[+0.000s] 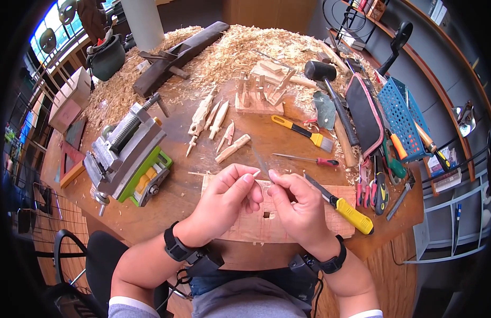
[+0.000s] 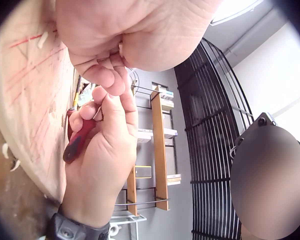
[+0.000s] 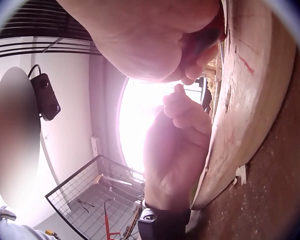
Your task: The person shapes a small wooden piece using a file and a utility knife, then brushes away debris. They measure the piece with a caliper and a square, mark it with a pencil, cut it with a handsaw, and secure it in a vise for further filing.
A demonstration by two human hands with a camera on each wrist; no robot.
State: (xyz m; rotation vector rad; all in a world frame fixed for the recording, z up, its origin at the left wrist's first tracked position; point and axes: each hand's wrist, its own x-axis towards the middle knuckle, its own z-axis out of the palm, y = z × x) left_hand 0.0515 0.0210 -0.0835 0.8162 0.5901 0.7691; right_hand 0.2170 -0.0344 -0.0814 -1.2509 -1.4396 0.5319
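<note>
Over the pale board (image 1: 319, 225) on the table (image 1: 184, 161), a red-handled tool (image 2: 80, 139) is gripped in the right hand (image 1: 298, 204), its blade slanting forward and slightly left, while a small pale wooden piece (image 1: 257, 173) is pinched by the left hand (image 1: 227, 199), its end pointing right.

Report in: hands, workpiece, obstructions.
Left hand pinches small pale wood piece, mostly hidden. Right hand grips red-handled tool. Possible snag: yellow-handled tool beside right hand.

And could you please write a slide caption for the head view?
Left hand pinching a small pale piece, right hand gripping a thin-bladed tool, above a wooden board.
</note>
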